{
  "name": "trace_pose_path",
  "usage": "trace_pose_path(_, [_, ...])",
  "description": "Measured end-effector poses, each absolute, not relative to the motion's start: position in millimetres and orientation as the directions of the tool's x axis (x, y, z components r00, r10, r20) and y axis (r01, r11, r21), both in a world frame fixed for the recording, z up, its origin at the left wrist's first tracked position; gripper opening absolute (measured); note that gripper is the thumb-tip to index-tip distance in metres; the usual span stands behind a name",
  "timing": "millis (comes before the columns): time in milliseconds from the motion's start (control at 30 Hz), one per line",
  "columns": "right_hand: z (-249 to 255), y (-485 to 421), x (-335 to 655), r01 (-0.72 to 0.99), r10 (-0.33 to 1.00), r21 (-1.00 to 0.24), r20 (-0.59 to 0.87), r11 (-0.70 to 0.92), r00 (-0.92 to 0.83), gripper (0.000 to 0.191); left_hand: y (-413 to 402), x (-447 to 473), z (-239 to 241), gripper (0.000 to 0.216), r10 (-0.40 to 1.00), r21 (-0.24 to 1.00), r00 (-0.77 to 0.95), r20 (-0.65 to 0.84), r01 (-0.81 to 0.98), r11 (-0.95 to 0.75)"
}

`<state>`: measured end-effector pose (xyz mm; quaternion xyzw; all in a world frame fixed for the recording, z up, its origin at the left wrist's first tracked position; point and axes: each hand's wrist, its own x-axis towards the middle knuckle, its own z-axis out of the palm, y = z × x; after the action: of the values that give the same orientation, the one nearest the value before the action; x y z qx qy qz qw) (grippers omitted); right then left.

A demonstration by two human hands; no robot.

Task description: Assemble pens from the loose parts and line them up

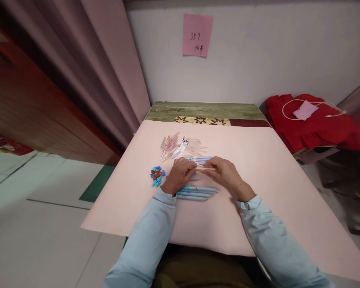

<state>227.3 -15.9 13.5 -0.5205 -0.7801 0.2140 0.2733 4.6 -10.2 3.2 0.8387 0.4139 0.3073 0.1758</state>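
In the middle of the frame, 2 hands are meeting low over a pink sheet (276, 192). The left hand (179, 176) is pinching the left part of a thin pale stick (204, 169) with its fingertips, and the right hand (225, 171) is pinching the right part. Maybe they are holding it from 2 sides so it is not wobbling. Fingers are hiding its ends, so I cannot tell what is there.

Just below the hands, blue pens (195, 196) are lying side by side, tips pointing right, perhaps so they are not mixing up. Just above the hands, lilac pens (208, 158) are lying the same way. Left of the left hand, blue and brown bits (157, 176) are sitting in a little heap, maybe so they are easy to grab. Higher up, pink sticks (171, 145) are lying in a messy pile, with pale rods (198, 147) lying to their right. The sheet is covering most of the table (240, 110), perhaps so small things are showing well
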Motion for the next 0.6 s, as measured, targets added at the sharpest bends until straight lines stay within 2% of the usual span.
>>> trace_pose_path(200, [19,-16,231,0.737,0.932,-0.57,0.234,0.362,-0.277,0.007,-10,6,3,0.004,0.806,0.503,0.46,0.373,0.63,-0.592])
trace_pose_path(400, [29,-19,235,0.773,0.943,-0.548,0.106,0.32,-0.316,0.007,-9,3,2,0.006,0.799,0.448,0.443,0.407,0.665,-0.597])
trace_pose_path(600, [25,-18,234,0.783,0.928,-0.507,0.103,0.36,-0.359,0.004,-9,1,2,0.01,0.794,0.405,0.435,0.424,0.693,-0.596])
